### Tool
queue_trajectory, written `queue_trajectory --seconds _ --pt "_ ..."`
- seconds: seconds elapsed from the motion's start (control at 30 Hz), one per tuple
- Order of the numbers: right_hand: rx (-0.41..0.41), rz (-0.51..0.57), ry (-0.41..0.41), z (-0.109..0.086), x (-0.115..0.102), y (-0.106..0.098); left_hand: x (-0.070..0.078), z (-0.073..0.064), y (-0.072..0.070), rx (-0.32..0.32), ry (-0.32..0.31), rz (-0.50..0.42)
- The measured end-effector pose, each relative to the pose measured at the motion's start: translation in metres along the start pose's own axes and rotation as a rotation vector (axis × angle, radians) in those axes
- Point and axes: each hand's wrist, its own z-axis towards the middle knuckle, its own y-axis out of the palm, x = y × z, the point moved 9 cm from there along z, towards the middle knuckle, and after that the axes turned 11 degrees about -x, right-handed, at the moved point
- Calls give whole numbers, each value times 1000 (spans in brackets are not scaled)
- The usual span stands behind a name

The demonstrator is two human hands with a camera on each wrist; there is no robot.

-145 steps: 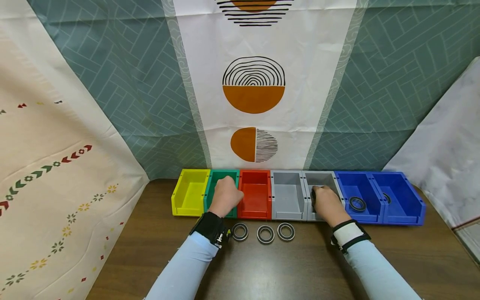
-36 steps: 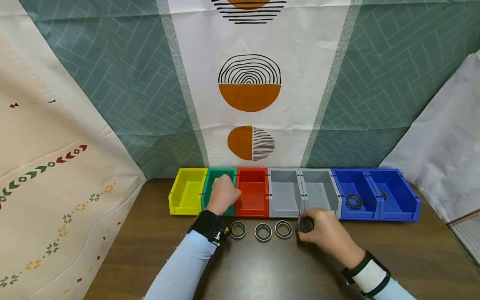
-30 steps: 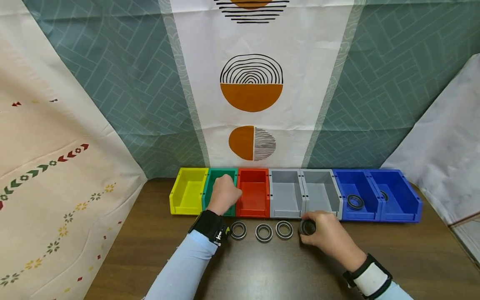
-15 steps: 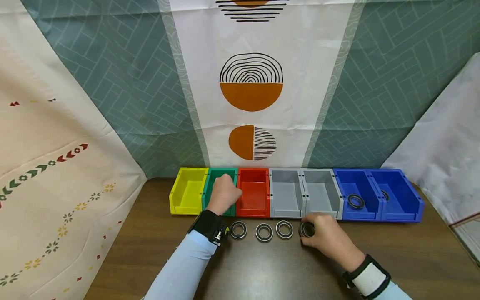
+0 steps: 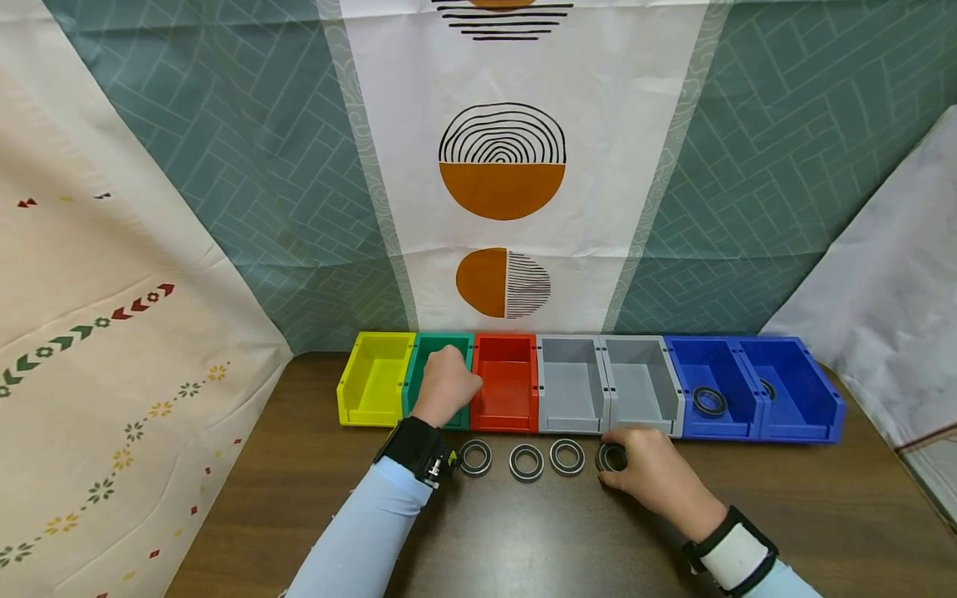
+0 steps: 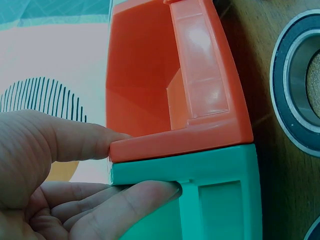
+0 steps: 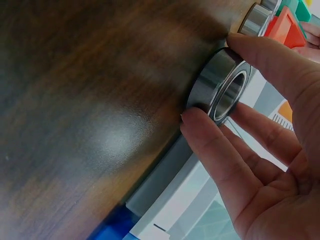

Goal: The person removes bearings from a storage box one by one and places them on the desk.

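Bearings (image 5: 513,463) out front of a tall cloth (image 5: 239,166) in grey-green and white, and below it the brown wooden surface (image 5: 516,540) spreads wide, a patch of light shining on it. Across the back runs a tight row of bins: yellow bin (image 5: 377,384), green bin (image 6: 215,165), red bin (image 5: 508,390), two grey bins (image 5: 574,390), two blue bins (image 5: 800,399) at the right end. Two pale-blue sleeves (image 5: 366,527) reach in from below. Left grip (image 5: 443,386), up at the row, and it's pinching: fingers on the red side and the green side, both adjoining walls caught between them. Right grip (image 5: 654,469), down in front of the grey bins: thumb and fingers clasp one bearing (image 7: 212,87), lying flat on the surface. Three more rest to its left, apart from one another, the farthest beside the left wrist strap (image 5: 409,447). Two others sit in blue: one flat in the inner bin, one partly hidden in the outermost.
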Motion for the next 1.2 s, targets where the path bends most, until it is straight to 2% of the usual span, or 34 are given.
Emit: queue_trajectory --seconds 0.37,0.5,0.6,0.87,1.0,1.2 --pt "-20 -3 24 0 0 1 -1 0 0 -10 -6 -13" --pt "18 -46 20 -3 -4 -7 -2 1 1 -15 -13 -20" --pt "101 -69 5 -6 -8 -24 -2 1 1 -16 -14 -22" --pt "477 -48 -85 -16 -8 -89 -2 1 0 -13 -16 -23" --pt "569 -31 -99 -18 2 -110 -2 0 0 -10 -8 -23" --pt "585 -2 -54 -14 26 -123 -1 -2 -1 -10 -5 -28"
